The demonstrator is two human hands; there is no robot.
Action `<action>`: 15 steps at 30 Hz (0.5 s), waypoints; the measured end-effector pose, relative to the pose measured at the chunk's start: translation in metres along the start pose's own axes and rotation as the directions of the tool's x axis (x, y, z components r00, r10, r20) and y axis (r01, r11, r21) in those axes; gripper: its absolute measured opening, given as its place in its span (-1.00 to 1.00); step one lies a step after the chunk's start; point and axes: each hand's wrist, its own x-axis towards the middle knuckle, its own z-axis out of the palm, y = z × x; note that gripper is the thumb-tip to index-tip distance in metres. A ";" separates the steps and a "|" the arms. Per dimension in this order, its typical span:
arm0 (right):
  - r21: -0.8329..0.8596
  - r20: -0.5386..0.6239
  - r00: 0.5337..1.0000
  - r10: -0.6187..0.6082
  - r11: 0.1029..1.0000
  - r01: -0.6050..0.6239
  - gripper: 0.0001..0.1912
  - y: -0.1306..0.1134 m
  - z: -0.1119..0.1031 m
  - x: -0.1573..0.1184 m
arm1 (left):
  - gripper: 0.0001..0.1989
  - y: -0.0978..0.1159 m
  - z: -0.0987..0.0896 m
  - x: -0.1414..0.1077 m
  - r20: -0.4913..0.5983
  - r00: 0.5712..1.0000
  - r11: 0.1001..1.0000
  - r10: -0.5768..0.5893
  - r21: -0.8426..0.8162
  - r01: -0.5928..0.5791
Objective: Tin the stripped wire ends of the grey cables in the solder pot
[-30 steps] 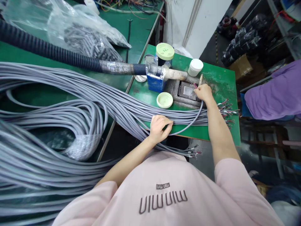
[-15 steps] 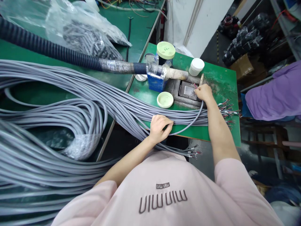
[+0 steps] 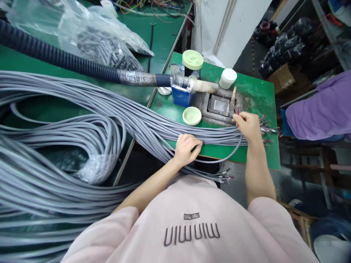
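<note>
Held cable (image 3: 227,158) in right hand (image 3: 249,125), curled left hand (image 3: 187,150) by table's (image 3: 259,95) near edge, unclear if gripping; likely needed steady wires (image 3: 237,109).

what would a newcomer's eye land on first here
Probably the mass of grey cables, sweeping from the picture's left edge onto the green table. Next, the dark corrugated hose beyond them, ending in a pale nozzle. Then the right hand near the silvery square, holding one grey cable with coloured wires at its tip.
</note>
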 end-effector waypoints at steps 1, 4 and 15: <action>0.075 -0.025 1.000 0.017 0.997 -0.015 -0.64 -0.004 0.001 -0.019 | -0.91 0.000 0.000 0.000 0.002 1.000 1.000 0.004 -0.012 -0.004; 0.290 -0.070 0.991 0.112 0.953 -0.087 -0.62 -0.016 0.012 -0.070 | -0.92 0.008 0.003 0.000 -0.018 0.998 0.991 -0.057 -0.121 0.054; 0.507 0.003 0.985 0.174 0.848 -0.151 -0.63 -0.041 0.032 -0.131 | -0.73 0.072 0.041 0.012 0.473 0.727 0.065 -0.497 -0.816 0.575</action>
